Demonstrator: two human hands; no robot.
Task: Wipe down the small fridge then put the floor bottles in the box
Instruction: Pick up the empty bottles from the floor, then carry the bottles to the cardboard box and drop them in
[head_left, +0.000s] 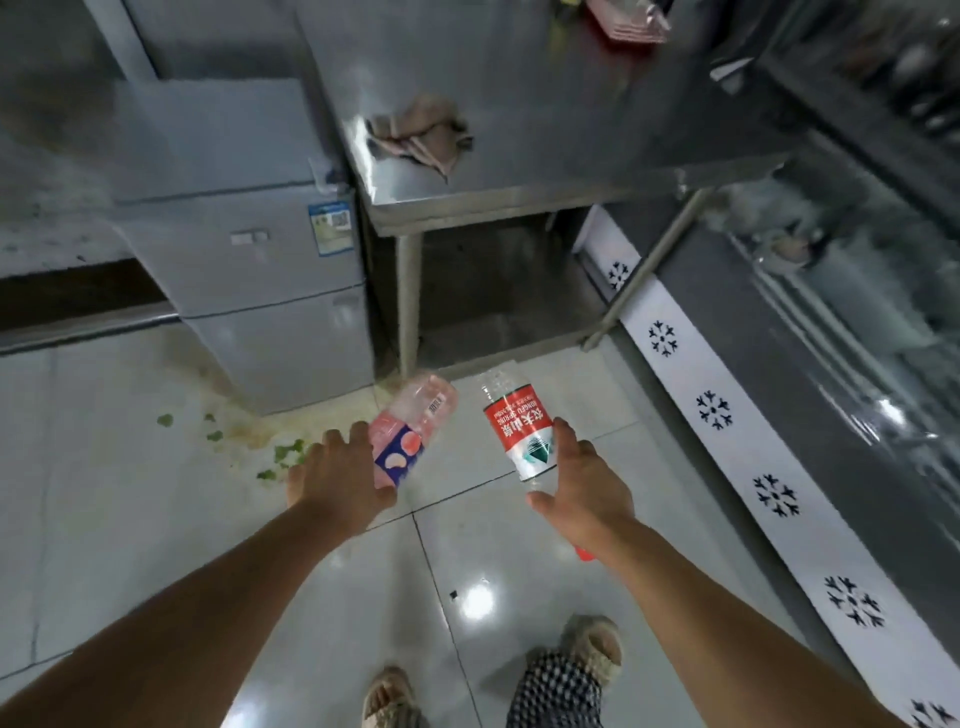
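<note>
My left hand (337, 478) grips a pink plastic bottle (410, 426) with a blue and pink label, held above the floor. In my right hand (582, 483) is a clear water bottle (519, 431) with a red and white label, its red cap end sticking out below my wrist. Both bottles point away from me toward the steel table. The small grey fridge (249, 260) stands at the left against the wall. A crumpled beige cloth (426, 135) lies on the steel table's top. No box is in view.
The steel table (519, 202) stands right of the fridge, with an open space underneath. A glass display freezer (831, 338) with a snowflake strip runs along the right. Green scraps (285, 452) and a stain lie on the tiled floor by the fridge. My feet are at the bottom.
</note>
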